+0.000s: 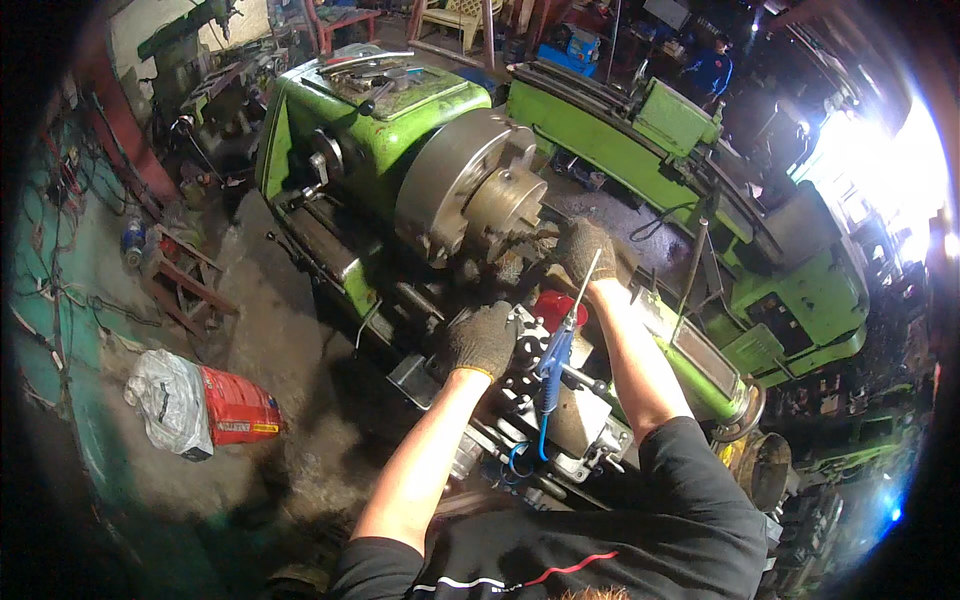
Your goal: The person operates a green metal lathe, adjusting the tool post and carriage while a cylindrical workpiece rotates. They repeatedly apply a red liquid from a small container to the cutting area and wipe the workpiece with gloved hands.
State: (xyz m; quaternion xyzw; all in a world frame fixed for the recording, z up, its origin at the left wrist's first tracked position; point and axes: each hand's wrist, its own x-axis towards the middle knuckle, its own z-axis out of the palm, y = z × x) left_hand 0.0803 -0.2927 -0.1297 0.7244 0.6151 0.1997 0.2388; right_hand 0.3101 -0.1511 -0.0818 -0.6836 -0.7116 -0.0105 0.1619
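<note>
A green lathe (372,128) stands before me with a large round chuck (440,185). The chuck holds a ring-shaped metal workpiece (508,200). My left hand (480,340), in a dark knit glove, is curled down at the tool post (525,350); what its fingers hold is hidden. My right hand (585,250), gloved too, reaches beside the workpiece with bent fingers, and its grip is out of sight. Between my forearms a blue air blow gun (553,368) rests on the carriage, its thin nozzle pointing up past the right hand. Behind it is a red cup (555,308).
Tools lie on the headstock top. A second green machine (600,130) stands behind at right. On the floor at left are a red and white sack (235,405) and a reddish metal stand (185,280). A person in blue (710,72) is in the far background.
</note>
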